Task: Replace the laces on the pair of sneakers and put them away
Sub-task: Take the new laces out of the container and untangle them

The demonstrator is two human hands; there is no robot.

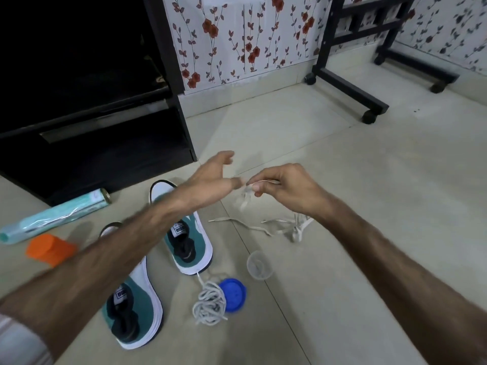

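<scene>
the right hand (284, 188) pinches a flat white lace (246, 198) above the floor (342, 180), the left hand (210, 177) spread wide beside it, while two teal sneakers (188, 241) sit below, near a grey lace bundle (209, 304).

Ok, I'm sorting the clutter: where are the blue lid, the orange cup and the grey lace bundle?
blue lid (233, 295): head view, centre of its top.
orange cup (51, 248): head view, its side wall.
grey lace bundle (209, 304): head view, middle of the coil.

Head-height view, forward and down
</scene>
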